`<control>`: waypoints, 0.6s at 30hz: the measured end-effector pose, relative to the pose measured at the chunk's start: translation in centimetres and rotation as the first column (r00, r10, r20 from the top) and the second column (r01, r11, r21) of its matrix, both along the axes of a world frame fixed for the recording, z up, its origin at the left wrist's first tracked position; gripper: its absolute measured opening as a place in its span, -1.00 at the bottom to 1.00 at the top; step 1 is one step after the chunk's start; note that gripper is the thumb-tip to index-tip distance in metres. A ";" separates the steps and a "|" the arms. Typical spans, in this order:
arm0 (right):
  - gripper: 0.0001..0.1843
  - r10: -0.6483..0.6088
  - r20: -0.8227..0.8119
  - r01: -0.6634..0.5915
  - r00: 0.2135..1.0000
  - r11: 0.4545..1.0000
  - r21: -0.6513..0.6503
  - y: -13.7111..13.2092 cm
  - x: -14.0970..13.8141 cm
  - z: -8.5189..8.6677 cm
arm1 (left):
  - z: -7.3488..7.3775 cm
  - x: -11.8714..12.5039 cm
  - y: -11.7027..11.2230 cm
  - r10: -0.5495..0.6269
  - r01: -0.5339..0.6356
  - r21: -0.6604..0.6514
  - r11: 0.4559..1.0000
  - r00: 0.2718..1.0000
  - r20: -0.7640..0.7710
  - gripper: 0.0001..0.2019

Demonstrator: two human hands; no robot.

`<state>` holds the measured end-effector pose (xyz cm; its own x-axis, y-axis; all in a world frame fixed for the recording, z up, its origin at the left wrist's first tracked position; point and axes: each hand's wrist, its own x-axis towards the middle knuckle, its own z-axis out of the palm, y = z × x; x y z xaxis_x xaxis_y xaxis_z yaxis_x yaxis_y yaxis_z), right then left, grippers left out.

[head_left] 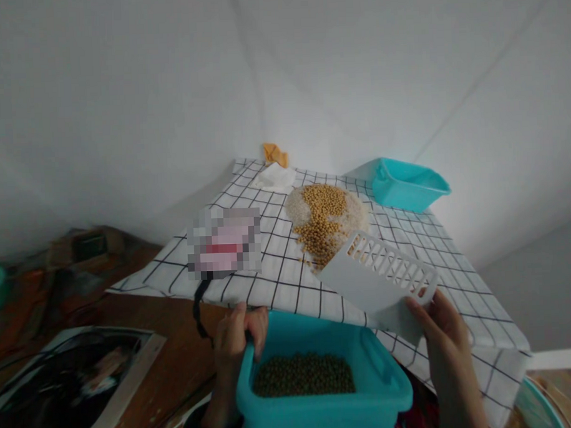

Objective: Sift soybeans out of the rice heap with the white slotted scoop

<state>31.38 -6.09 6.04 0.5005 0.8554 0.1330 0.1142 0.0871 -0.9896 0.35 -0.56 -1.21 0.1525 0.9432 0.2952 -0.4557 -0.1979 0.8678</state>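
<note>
My left hand [240, 334] is closed over the left rim of a turquoise plastic basin [321, 419], held against the table's front edge. Small dark greenish beans [303, 374] cover the basin's bottom. In my right hand [442, 324] is a light grey plastic panel with a row of slots along its upper edge [376, 276], gripped at its right end between thumb and fingers. The panel slants above the tablecloth, its left end close to a heap of yellow soybeans [323, 216]. Pale grains like rice [355, 214] lie around and under the soybeans.
A checked white tablecloth [273, 274] covers the table. An empty-looking turquoise basin [408, 181] stands at the back right. At the back lie a white cloth [275, 177] and an orange cloth [275, 154]. A blurred-out pink item [225, 244] with a black strap lies left.
</note>
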 end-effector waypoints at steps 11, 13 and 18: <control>-0.63 -0.047 0.105 0.046 0.993 0.999 0.015 2.4 0.1 -0.2 | 0.0 0.7 -0.3 0.121 -0.123 -0.093 0.988 0.992 -0.024 -0.26; -0.61 -0.058 0.130 0.054 0.990 0.998 0.035 2.8 0.4 -0.4 | 0.5 1.1 -0.7 0.167 -0.166 -0.114 0.980 0.986 0.000 -0.26; -0.63 -0.060 0.103 0.052 0.993 0.995 0.084 3.2 -0.1 -0.4 | 1.3 1.1 -1.0 0.204 -0.197 -0.115 0.974 0.978 0.044 -0.28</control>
<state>31.30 -2.89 5.61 0.5269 0.8108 0.2549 0.2241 0.1567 -0.9619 1.45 -1.58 0.04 -0.0568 0.9799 0.1913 -0.4645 -0.1955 0.8637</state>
